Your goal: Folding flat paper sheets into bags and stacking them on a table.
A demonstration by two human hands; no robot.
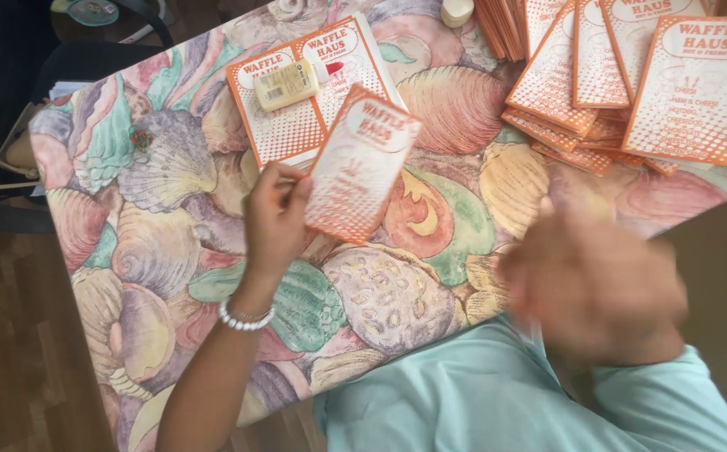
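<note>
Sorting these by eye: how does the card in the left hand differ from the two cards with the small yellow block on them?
The held card is lifted and tilted in the left hand; the two cards lie flat on the table. The held card is bare, while the pair carries the yellow block. All share the orange-and-white print.

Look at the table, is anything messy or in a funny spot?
The orange cards at the far right lie fanned and crooked, not squared. A small yellowish block sits on top of two cards, apart from the rest.

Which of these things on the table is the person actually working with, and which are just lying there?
In hand:
left hand holding one orange card
right hand, blurred
card stack
two cards

Lying about:
pale yellow block
small round tub
shell-print table
</note>
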